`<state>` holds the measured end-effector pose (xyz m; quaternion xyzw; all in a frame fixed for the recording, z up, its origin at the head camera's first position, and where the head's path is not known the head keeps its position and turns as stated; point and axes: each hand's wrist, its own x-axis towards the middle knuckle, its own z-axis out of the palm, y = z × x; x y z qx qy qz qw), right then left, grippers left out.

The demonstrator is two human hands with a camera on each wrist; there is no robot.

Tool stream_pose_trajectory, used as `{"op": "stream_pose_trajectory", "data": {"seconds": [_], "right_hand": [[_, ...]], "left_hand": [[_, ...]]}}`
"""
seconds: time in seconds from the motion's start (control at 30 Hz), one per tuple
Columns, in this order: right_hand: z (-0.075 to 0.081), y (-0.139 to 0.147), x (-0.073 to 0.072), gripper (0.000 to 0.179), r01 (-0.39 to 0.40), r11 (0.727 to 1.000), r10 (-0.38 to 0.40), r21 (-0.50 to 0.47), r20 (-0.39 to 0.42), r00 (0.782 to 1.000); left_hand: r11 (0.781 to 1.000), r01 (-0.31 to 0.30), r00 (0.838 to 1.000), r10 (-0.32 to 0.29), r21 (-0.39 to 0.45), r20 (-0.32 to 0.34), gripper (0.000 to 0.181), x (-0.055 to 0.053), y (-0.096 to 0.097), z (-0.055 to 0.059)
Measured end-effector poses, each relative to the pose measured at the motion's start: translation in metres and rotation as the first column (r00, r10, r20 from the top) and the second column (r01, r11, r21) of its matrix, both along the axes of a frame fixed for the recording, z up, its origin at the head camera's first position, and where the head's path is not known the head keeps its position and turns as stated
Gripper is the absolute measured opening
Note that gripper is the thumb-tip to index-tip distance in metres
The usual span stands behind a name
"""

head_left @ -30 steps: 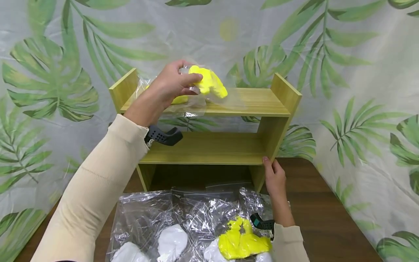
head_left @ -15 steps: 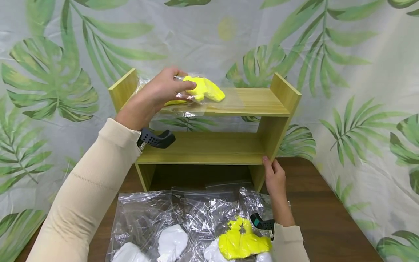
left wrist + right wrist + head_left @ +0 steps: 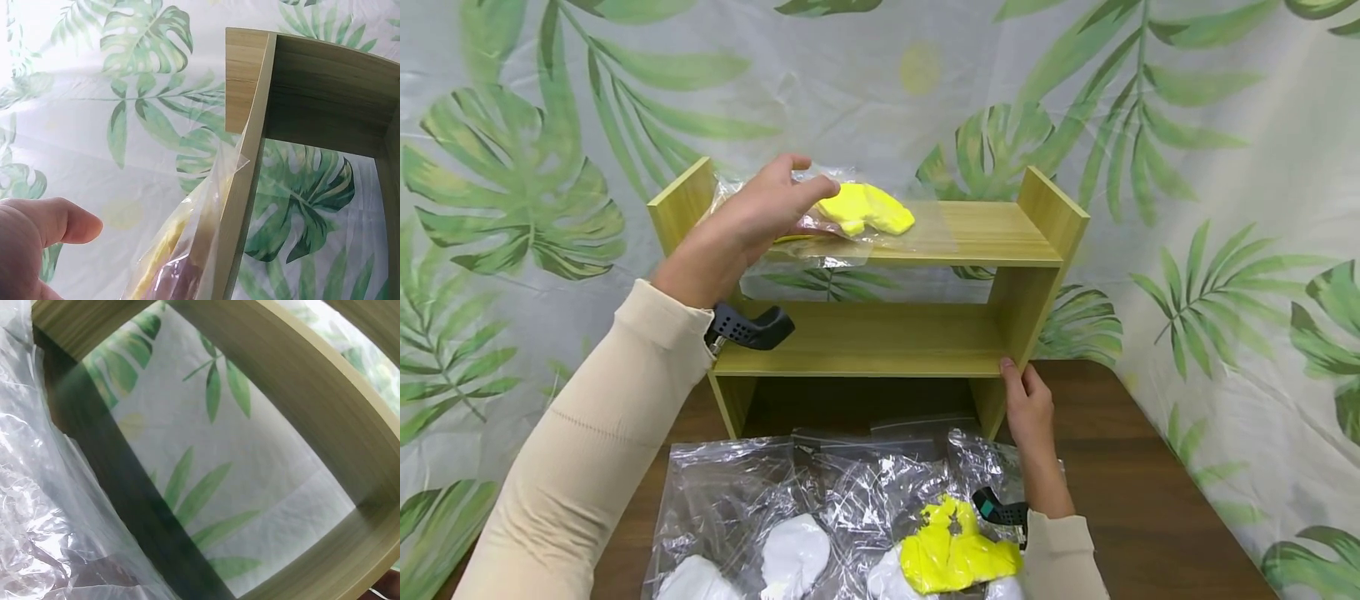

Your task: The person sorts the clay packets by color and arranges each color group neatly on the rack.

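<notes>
On the top board of a small wooden shelf [image 3: 977,229] lies a clear plastic bag with a bright yellow, clay-like lump [image 3: 880,208]. My left hand [image 3: 760,208] is at the bag's left end, its thumb lifted apart from the plastic; some fingers show dimly through or beneath the film. In the left wrist view, the thumb [image 3: 69,222] stands away from the clear bag [image 3: 187,250]. Another clear bag [image 3: 730,190] lies at the board's left, mostly hidden behind that hand. Lower down, my right hand [image 3: 1030,412] grips the shelf's right side panel, thumb at its front edge.
In front of the shelf, several clear bags [image 3: 730,467] lie on the dark wooden table [image 3: 1150,483]. They hold white lumps [image 3: 796,550] and a flattened yellow piece [image 3: 955,554]. A leaf-patterned cloth [image 3: 880,83] hangs close behind the shelf.
My left hand has lowered the bagged yellow lump onto the top board, and its thumb has come off the bag. The right hand has stayed on the side panel.
</notes>
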<state>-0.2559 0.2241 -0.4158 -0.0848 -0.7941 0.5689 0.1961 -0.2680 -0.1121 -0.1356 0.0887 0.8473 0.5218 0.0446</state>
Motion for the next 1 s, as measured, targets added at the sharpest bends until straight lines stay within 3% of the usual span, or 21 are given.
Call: {"op": "stream_pose_trajectory", "data": {"seconds": [0.3, 0.57, 0.83, 1.0], "right_hand": [[0.0002, -0.0005, 0.0023, 0.054, -0.027, 0.999, 0.027, -0.025, 0.01, 1.0], [0.0018, -0.0046, 0.002, 0.055, -0.027, 1.0, 0.027, -0.012, 0.0, 1.0], [0.0016, -0.0077, 0.0012, 0.051, 0.009, 1.0, -0.009, 0.016, -0.022, 1.0], [0.002, -0.0084, 0.0015, 0.051, 0.011, 1.0, -0.01, 0.02, -0.026, 1.0]], "left_hand": [[0.998, -0.007, 0.999, 0.01, 0.059, -0.045, 0.072, 0.0003, 0.0032, -0.0022], [0.998, -0.059, 0.997, 0.057, -0.039, -0.059, 0.074, 0.0036, 0.0011, 0.0014], [1.0, -0.006, 0.996, 0.003, -0.026, -0.092, 0.065, 0.0046, 0.0019, -0.0024], [0.998, -0.011, 0.992, 0.002, -0.066, -0.128, 0.054, 0.0043, 0.0033, -0.0047]]}}
